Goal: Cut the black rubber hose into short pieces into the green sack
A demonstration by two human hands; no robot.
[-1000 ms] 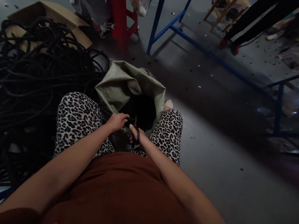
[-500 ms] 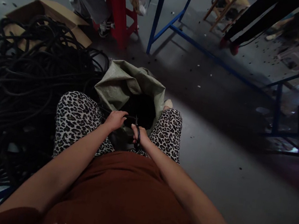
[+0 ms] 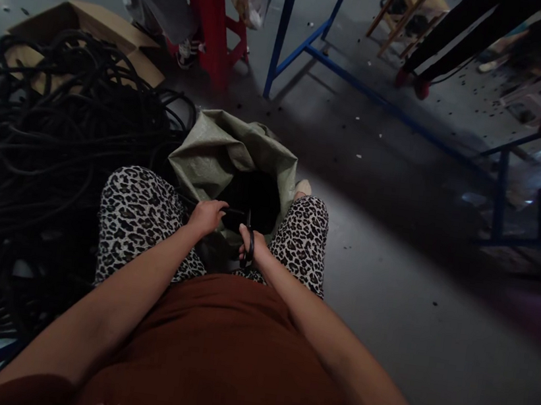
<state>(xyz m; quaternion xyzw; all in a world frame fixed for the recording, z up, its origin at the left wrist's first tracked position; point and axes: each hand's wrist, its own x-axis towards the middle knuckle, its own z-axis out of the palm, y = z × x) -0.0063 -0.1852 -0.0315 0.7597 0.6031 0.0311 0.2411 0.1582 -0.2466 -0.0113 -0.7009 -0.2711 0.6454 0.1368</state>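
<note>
Between my knees stands a greenish woven sack [image 3: 206,161], its mouth wide and its inside dark. My left hand [image 3: 207,217] is closed around a black rubber cord [image 3: 234,211], whose end sticks out to the right over the sack. In my right hand [image 3: 255,246] is a pair of scissors [image 3: 250,248] with black handles, fingers wrapped through them. The blades point away from me, close to the cord's end; whether they touch it I cannot tell. What lies deep in the sack is too dark to make out.
A big tangle of black cord [image 3: 77,117] covers the floor at left, partly over a cardboard box [image 3: 117,36]. Ahead are a red stool [image 3: 209,22], a blue metal frame [image 3: 289,59] and the legs of two people. Small black bits lie scattered on the floor.
The scissors' blades look closer together than before. Both hands stay in nearly the same place, and the whole view has shifted only slightly.
</note>
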